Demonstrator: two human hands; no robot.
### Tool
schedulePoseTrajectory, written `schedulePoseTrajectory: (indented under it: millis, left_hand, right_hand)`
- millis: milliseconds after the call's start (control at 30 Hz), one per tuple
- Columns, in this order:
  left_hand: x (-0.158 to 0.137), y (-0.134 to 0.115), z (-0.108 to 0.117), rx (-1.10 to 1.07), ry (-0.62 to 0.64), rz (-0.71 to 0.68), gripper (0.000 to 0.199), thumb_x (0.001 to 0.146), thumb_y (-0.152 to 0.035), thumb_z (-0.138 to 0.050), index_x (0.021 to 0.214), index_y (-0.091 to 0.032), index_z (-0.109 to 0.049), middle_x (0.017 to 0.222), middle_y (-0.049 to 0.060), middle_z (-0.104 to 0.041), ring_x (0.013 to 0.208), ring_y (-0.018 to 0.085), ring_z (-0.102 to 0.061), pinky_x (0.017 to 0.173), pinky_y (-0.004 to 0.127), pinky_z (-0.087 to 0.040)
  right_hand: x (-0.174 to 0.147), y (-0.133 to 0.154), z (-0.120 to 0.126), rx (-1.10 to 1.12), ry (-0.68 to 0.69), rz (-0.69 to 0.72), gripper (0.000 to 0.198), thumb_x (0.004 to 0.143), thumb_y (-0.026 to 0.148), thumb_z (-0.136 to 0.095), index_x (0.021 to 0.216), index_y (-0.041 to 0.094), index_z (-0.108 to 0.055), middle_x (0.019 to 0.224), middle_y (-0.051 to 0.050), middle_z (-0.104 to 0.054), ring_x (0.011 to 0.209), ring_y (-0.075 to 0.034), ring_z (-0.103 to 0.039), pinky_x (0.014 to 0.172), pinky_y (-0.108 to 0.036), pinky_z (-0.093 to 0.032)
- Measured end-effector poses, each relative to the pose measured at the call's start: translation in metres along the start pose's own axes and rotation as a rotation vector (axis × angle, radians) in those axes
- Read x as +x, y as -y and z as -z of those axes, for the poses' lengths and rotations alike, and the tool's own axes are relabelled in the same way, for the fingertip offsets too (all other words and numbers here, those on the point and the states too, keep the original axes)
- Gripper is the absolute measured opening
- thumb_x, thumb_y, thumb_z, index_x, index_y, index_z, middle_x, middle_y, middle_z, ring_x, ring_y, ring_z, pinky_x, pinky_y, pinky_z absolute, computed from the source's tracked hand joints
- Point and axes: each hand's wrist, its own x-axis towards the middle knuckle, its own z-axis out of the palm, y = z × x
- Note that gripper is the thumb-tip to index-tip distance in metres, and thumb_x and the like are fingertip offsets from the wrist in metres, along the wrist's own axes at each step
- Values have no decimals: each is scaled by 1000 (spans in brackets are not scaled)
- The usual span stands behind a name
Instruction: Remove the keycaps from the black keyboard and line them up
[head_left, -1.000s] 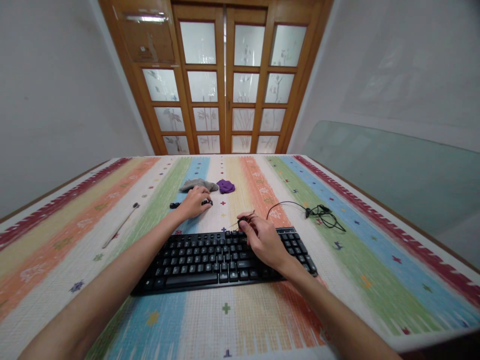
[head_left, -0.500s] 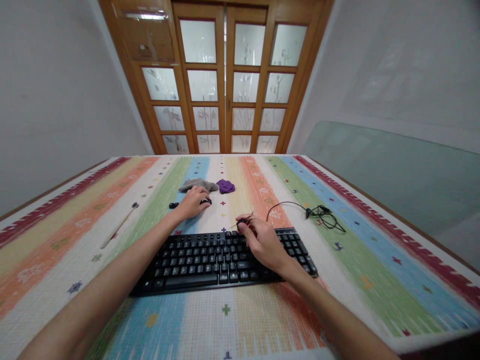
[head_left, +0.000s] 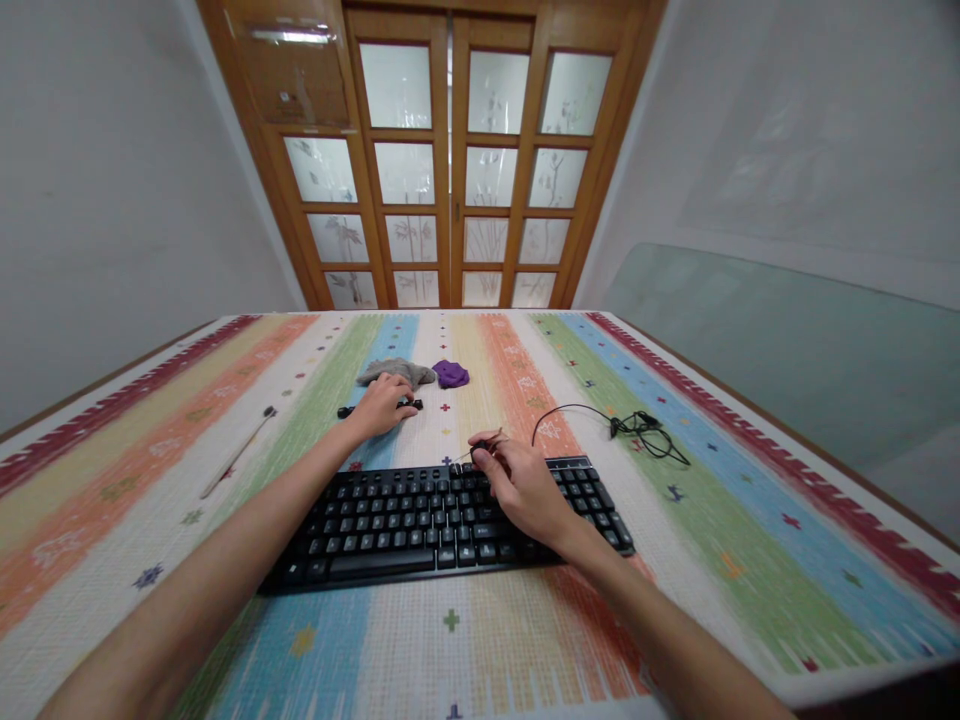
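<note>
A black keyboard [head_left: 390,537] lies in front of me. Beyond its back edge, my left hand [head_left: 382,405] reaches down over small black pieces [head_left: 345,411] that look like keycaps, its thumb and fingers closed around one at the right end. My right hand [head_left: 525,485] hovers above the keyboard's right half and pinches a small black keycap [head_left: 480,452] between thumb and fingers. Thin, light-coloured strands or sticks poke out beside that keycap; their kind is too small to tell. My right hand covers some keys beneath it.
Just past my left hand sit a crumpled grey cloth [head_left: 396,372] and a purple cloth-like lump [head_left: 451,375]. A thin-handled brush [head_left: 238,453] lies at left. The keyboard's bundled black cable [head_left: 641,425] rests at right. Striped cloth [head_left: 450,660] covers the table.
Both hands stay nearly in place. My left thumb and fingers have shifted slightly over the black pieces, and my right fingers have tilted a little with the keycap.
</note>
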Motion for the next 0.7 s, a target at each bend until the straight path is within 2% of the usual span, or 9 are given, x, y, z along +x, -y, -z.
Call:
schedulePoseTrajectory:
  millis: [133,367,567,700]
  left_hand:
    - [3,2,0,-42,-15,-1,12,79,-33,-71,85,-21,-71,104,8,-65,102,28,-53,92,46,-43]
    - [6,8,4,-26,36,12,10,80,-26,-67,84,-21,-74,104,9,-68,101,29,-56,92,48,-45]
    - [8,12,3,-56,36,16,9,76,-28,-70,81,-22,-74,103,7,-69,101,28,-57,92,46,-45]
    - [8,14,3,-40,48,-3,9,75,-31,-71,78,-24,-74,102,5,-69,102,27,-56,93,44,-45]
  right_hand:
    - [0,0,0,6,-5,-2,19,98,26,-46,95,17,-62,95,-9,-71,77,-19,-66,70,-32,-51]
    - [0,0,0,7,4,-2,21,98,25,-46,85,18,-61,99,-11,-71,79,-19,-66,73,-33,-50]
    - [-1,0,0,6,4,3,17,98,24,-46,94,17,-61,96,-10,-71,80,-20,-67,74,-34,-50]
    - [-1,0,0,0,9,-4,18,98,25,-46,92,17,-61,98,-10,-71,80,-20,-67,72,-33,-50]
